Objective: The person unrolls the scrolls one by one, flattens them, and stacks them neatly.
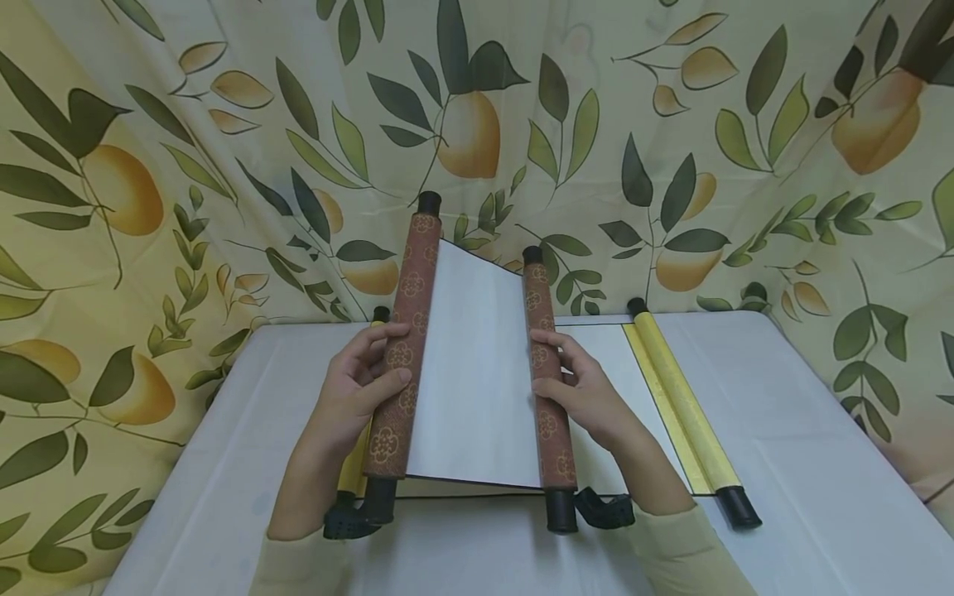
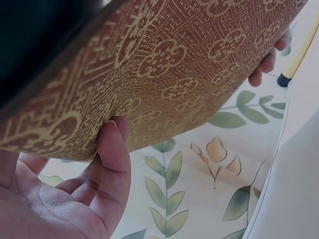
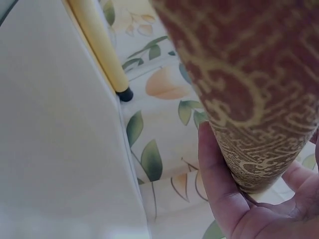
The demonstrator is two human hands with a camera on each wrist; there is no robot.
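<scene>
A hanging scroll with reddish-brown brocade backing is held up over the table, partly unrolled. Its white sheet (image 1: pixel 477 364) stretches between a thicker left roll (image 1: pixel 410 331) and a slimmer right roll (image 1: pixel 547 364), both with black end knobs. My left hand (image 1: pixel 350 389) grips the left roll around its middle, thumb in front. On the other side my right hand (image 1: pixel 589 385) holds the right roll between thumb and fingers. In the left wrist view, gold flower patterns cover the brocade (image 2: pixel 184 79). The right wrist view has the patterned roll (image 3: pixel 254 109) resting in the right hand (image 3: pixel 254 214).
Underneath, a second scroll lies spread on the white table (image 1: pixel 805 447). Its yellow right roll (image 1: pixel 689 406) has black knobs; its yellow left roll (image 1: pixel 354 468) is mostly hidden behind the left hand and raised scroll. A leaf-and-fruit patterned curtain (image 1: pixel 581 215) hangs behind the table.
</scene>
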